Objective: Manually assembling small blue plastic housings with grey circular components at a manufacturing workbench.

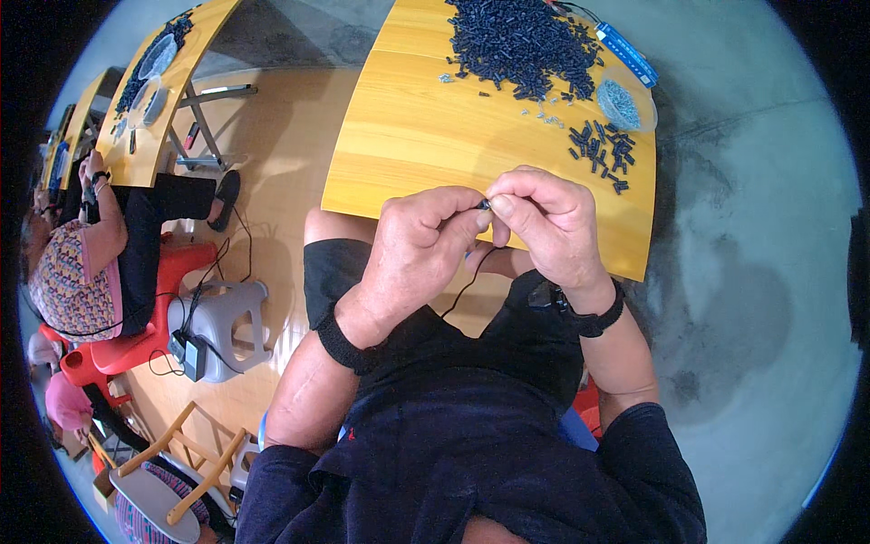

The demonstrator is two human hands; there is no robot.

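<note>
Two hands, left hand [419, 245] and right hand [546, 222], pinch one small black piece [484, 205] over a yellow table [426, 136], its black pile [521, 41] and clear dish [625, 98] well beyond

A yellow wooden tabletop [408, 136] stands in front of the person, bearing a heap of small black cylindrical parts [521, 41] at its far edge. Right of the heap lies a round clear plastic dish [625, 98], with a loose scatter of black parts [603, 150] just before it. Both hands meet over the near edge, the left hand [412, 249] beside the right hand [548, 222].
</note>
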